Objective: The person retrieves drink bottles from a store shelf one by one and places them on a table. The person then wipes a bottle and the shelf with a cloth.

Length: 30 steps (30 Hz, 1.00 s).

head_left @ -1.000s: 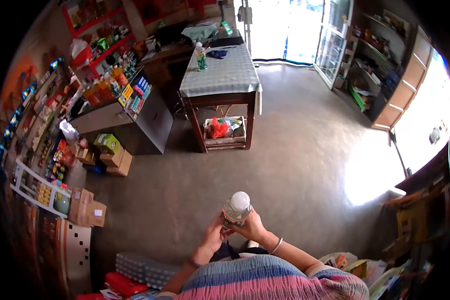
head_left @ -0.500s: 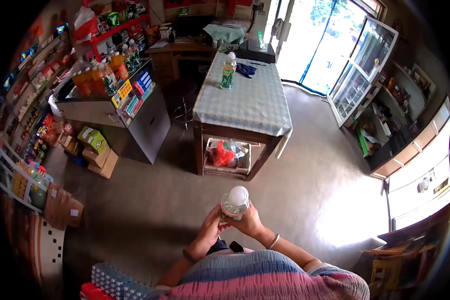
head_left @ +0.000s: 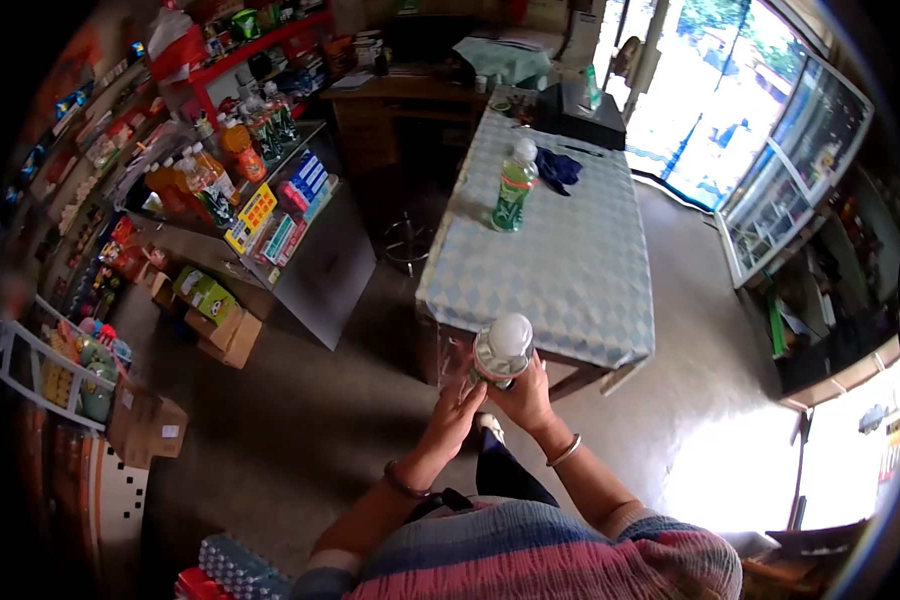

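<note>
Between my two hands is an upright plastic bottle [head_left: 506, 346] with a white cap, held out in front of my body. My left hand [head_left: 460, 408] wraps its left side, and my right hand [head_left: 526, 396] grips it from the right. Both hands cover most of the label. Beyond the bottle, on the table [head_left: 560, 270] with its checked cloth, stands a green-labelled bottle [head_left: 513, 188] with a white cap. A dark blue cloth [head_left: 558, 170] lies just behind that one.
A counter [head_left: 320, 270] on the left carries several orange drink bottles [head_left: 242, 150]. Cardboard boxes [head_left: 230, 335] sit on the floor beside it. A black box [head_left: 580, 116] rests at the table's far end. An open glass door [head_left: 800, 165] is at the right. My foot [head_left: 491, 428] shows below.
I am closer to the table, which now reaches nearly to my hands. The held bottle has moved forward and slightly right, still in both hands.
</note>
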{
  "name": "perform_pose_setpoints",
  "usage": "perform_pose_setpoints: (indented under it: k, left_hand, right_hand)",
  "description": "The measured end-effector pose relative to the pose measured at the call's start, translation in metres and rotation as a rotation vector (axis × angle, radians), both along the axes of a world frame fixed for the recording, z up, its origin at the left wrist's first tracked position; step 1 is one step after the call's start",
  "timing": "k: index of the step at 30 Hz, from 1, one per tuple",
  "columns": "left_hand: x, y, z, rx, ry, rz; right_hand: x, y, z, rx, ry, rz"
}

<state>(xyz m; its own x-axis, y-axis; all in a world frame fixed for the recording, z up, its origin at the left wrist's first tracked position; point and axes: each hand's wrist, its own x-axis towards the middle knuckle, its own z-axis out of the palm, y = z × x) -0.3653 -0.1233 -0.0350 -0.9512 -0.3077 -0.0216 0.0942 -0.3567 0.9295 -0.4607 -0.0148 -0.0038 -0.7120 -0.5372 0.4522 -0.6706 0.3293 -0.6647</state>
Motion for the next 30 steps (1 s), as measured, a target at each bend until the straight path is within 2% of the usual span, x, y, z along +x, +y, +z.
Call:
perform_pose_setpoints:
  k: [2, 5, 8, 10, 15, 19, 23, 25, 30]
  left_hand:
    - [-0.044, -0.011, 0.0, -0.092, 0.009, 0.047]
    - [-0.105, -0.022, 0.016, 0.077, -0.012, 0.032]
    - [-0.159, -0.034, 0.015, -0.025, -0.035, 0.082]
    - [-0.192, -0.044, 0.015, -0.159, -0.041, 0.095]
    - [-0.234, -0.057, -0.011, -0.286, -0.1, 0.178]
    - [-0.254, -0.068, -0.005, -0.289, 0.013, 0.2]
    - [-0.237, -0.065, 0.005, -0.42, -0.099, 0.209]
    - [-0.217, -0.055, -0.019, -0.296, -0.152, 0.179]
    - [-0.122, -0.031, -0.022, -0.037, -0.276, 0.107]
  right_hand:
    - [-0.047, -0.018, -0.005, -0.086, -0.019, 0.011]
    - [-0.107, -0.038, -0.008, -0.15, 0.064, 0.048]
    - [-0.158, -0.053, -0.012, -0.196, -0.078, 0.015]
    - [-0.189, -0.064, -0.022, -0.204, -0.03, 0.026]
    - [-0.231, -0.082, -0.041, -0.214, -0.071, 0.059]
    - [-0.245, -0.091, -0.048, -0.172, -0.079, 0.04]
    - [-0.246, -0.089, -0.058, -0.163, -0.095, 0.041]
    - [-0.235, -0.084, -0.047, -0.117, -0.14, 0.04]
    - [-0.187, -0.039, -0.075, -0.201, -0.234, 0.078]
